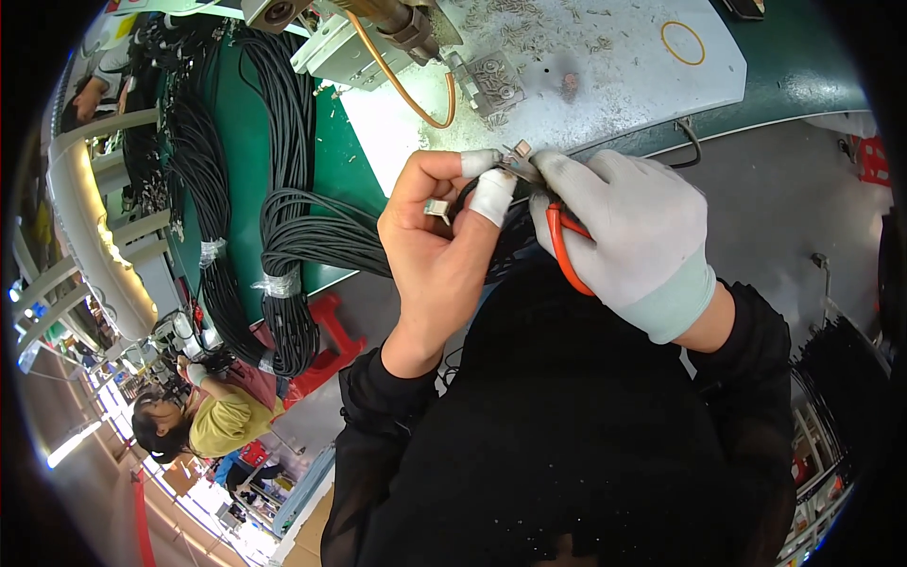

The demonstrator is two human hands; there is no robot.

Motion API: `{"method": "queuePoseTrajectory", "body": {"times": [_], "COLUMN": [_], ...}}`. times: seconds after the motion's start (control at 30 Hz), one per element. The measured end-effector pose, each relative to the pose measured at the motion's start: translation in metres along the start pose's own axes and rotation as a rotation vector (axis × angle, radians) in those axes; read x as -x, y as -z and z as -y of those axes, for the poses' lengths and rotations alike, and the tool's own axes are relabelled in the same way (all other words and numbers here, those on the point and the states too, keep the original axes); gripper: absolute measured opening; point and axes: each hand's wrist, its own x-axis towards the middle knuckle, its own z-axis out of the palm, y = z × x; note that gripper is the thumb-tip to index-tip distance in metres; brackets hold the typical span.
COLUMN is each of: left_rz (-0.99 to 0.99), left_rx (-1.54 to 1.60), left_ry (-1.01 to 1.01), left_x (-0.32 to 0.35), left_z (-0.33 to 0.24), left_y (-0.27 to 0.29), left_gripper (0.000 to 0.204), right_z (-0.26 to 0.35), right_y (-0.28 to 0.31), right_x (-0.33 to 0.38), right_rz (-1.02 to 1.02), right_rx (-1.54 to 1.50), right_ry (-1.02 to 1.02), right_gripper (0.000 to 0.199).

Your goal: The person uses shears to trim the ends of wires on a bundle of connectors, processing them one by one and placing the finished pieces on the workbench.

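The bare left hand (436,248), its fingertips taped white, pinches a small metal connector (436,210) at the end of a black cable (331,236), fingers curled close. Just right of it, the gloved right hand (631,236) is closed around orange-handled pliers (561,248), whose tip meets the left fingertips near the white mat (605,66) on the far bench.

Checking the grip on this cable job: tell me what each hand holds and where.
Left hand pinches a black cable near its metal end, between taped fingertips. Gloved right hand holds orange-handled pliers by the handles.
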Motion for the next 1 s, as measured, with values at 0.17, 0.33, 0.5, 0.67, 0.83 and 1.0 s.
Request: {"method": "queuePoseTrajectory", "body": {"times": [0.17, 0.33, 0.5, 0.67, 0.83, 1.0], "left_rz": [-0.071, 0.017, 0.174, 0.243, 0.190, 0.167], "left_rx": [0.223, 0.175, 0.165, 0.216, 0.167, 0.058], "left_ry": [0.145, 0.160, 0.212, 0.354, 0.475, 0.355], "left_x": [-0.029, -0.068, -0.088, -0.104, -0.109, -0.113], "left_z": [0.027, 0.032, 0.028, 0.026, 0.020, 0.008], "left_y": [0.026, 0.033, 0.040, 0.050, 0.053, 0.040], "left_gripper": [0.013, 0.010, 0.013, 0.017, 0.018, 0.018], "right_z": [-0.022, -0.051, -0.055, -0.059, -0.058, -0.056], "right_y": [0.008, -0.025, -0.039, -0.037, -0.033, -0.031], "right_x": [-0.026, -0.067, -0.096, -0.106, -0.110, -0.111], "right_rz": [0.309, 0.238, 0.309, 0.503, 0.499, 0.474], "right_rx": [-0.433, -0.690, -0.795, -0.864, -0.948, -0.891], "right_ry": [-0.235, -0.184, -0.198, -0.411, -0.406, -0.422], "right_gripper": [0.018, 0.025, 0.028, 0.028, 0.028, 0.029]}}
